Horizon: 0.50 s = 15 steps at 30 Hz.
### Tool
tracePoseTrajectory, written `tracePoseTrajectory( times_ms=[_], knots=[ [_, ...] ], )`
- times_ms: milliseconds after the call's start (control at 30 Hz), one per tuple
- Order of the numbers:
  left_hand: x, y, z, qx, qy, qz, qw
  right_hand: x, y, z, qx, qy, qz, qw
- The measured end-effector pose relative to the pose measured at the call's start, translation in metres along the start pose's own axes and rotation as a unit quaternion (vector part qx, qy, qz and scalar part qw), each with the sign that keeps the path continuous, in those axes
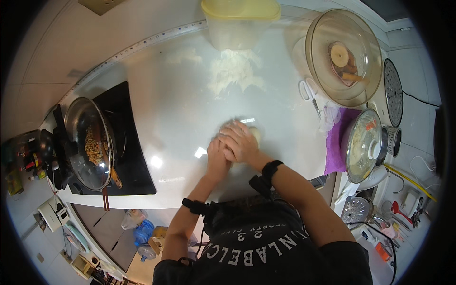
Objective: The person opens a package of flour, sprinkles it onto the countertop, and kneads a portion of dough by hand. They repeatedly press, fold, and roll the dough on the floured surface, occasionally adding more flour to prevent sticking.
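Both hands press together on a lump of pale dough [255,134] on the white countertop [178,117]. My right hand [239,140] lies partly over my left hand [218,155], fingers pointing away from me. The dough shows only at the right edge of the hands and a little below them; the rest is hidden under the palms. Further back, dry flour [233,71] is spread on the counter in front of a translucent container with a yellow lid [242,12].
At left, a glass-lidded pan [89,142] of chopped food sits on a black cooktop [142,178]. On the right are white scissors [310,94], a large clear bowl [317,67], a purple cloth [334,142] and a pot with a glass lid [359,146].
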<state>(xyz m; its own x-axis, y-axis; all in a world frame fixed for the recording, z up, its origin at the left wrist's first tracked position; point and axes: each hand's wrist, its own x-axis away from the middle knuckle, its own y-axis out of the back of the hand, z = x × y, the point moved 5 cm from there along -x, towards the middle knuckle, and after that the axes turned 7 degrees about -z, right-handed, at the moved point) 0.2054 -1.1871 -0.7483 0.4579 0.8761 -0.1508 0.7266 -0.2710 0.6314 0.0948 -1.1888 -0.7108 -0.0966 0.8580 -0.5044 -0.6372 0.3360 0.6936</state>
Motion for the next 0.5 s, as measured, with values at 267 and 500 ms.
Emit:
tracePoseTrajectory(
  times_ms=[267, 500],
  knots=[
    [-0.040, 0.025, 0.022, 0.181, 0.199, 0.150, 0.951, -0.043, -0.024, -0.032, 0.038, -0.070, 0.016, 0.997],
    [0.006, 0.017, -0.011, 0.275, 0.144, 0.133, 0.941, -0.026, 0.003, -0.010, -0.062, -0.161, 0.336, 0.926]
  ],
)
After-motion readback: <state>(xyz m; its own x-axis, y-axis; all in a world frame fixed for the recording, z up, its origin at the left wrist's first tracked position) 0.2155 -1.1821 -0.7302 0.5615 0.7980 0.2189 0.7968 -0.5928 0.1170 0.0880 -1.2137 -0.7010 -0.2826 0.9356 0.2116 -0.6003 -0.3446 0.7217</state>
